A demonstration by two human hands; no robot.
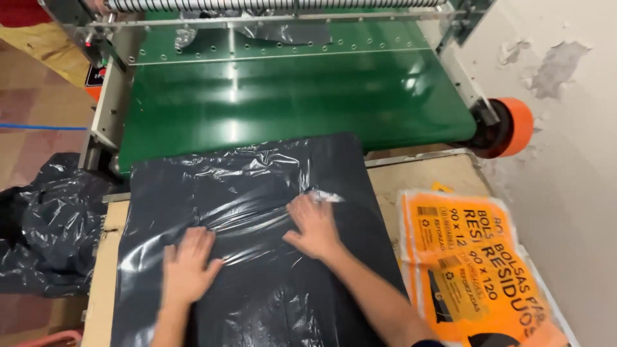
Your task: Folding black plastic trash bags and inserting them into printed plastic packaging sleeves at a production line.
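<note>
Both hands lie flat on a stack of black bags (257, 257) spread over a wooden table (418, 180). The left hand (186, 266) presses palm down near the middle of the plastic, fingers spread and pointing away from the person, gripping nothing. The right hand (315, 226) sits a little farther up and to the right, also open and flat, its fingertips touching a shiny crease where the film has bunched into wrinkles. The plastic between and just beyond the two hands is rumpled and catches the light; toward the near edge it lies smoother. The far end of the bags reaches the edge of a green belt (289, 96), which runs off under a metal roller (276, 5) at the top. An orange wheel (514, 125) sticks out at the belt's right end, close to a wall (565, 128) with peeling paint. On the table to the right of the bags, just beside the right forearm, lies an orange wrapper (475, 263) with black print. Left of the table, a heap of black plastic (45, 225) lies crumpled on the floor.
</note>
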